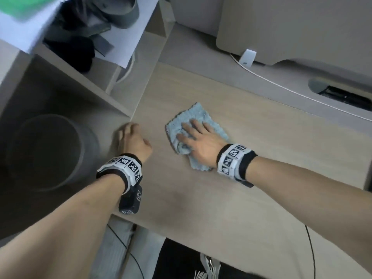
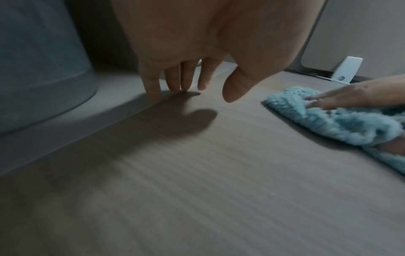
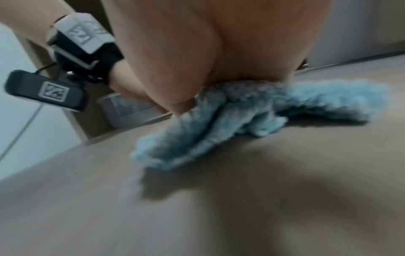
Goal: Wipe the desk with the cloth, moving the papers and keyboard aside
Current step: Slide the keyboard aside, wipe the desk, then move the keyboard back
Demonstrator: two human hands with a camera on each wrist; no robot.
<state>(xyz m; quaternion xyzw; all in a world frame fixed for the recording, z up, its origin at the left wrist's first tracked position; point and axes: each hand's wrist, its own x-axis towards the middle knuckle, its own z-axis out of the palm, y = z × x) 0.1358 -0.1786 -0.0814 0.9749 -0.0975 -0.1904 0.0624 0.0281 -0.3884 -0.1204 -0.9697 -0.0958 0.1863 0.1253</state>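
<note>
Head view: right hand [image 1: 198, 140] flat on cloth [image 1: 196, 117], long axis running away; left hand [image 1: 133, 140] relaxed, empty.

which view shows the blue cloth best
The head view: the whole cloth lies spread on the desk under the flat right hand. The left wrist view catches only its near edge and fingers; the right wrist view shows it bunched, blurred, partly hidden by the palm.

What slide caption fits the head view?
Right hand presses blue cloth flat on desk; left hand touches its edge.
</note>
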